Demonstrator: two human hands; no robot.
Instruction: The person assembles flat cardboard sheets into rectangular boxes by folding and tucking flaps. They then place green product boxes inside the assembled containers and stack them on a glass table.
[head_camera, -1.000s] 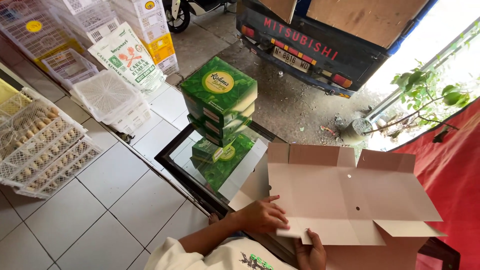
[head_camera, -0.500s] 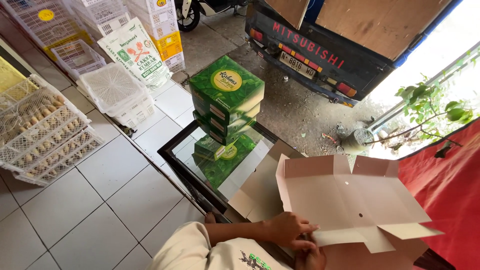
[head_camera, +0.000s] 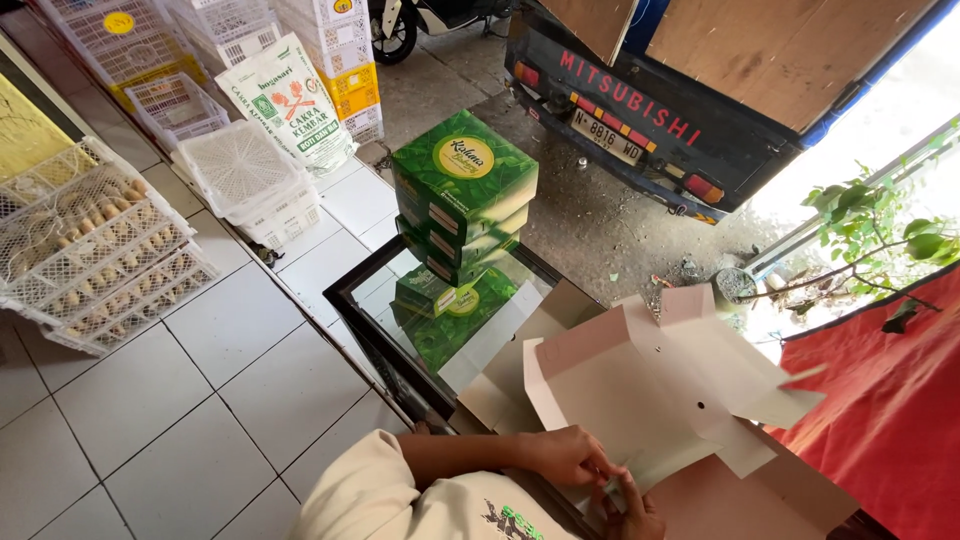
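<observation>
White tiled floor (head_camera: 200, 400) runs to an open front with a parked truck (head_camera: 640, 120). A glass-topped table (head_camera: 400, 330) carries stacked green boxes (head_camera: 462, 195). The unfolded cardboard box blank (head_camera: 650, 385) lies just beside them. Left hand (head_camera: 570, 455) and right hand (head_camera: 630, 510) pinch its near edge.

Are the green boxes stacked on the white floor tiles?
No, the green boxes stand stacked on the glass tabletop, not on the floor tiles.

Left hand (head_camera: 568, 456) and right hand (head_camera: 632, 505) pinching flat white carton blank (head_camera: 650, 385) over glass counter (head_camera: 400, 310), green boxes (head_camera: 462, 195) stacked beside, white crates (head_camera: 245, 180) on tiled floor (head_camera: 200, 400)
</observation>
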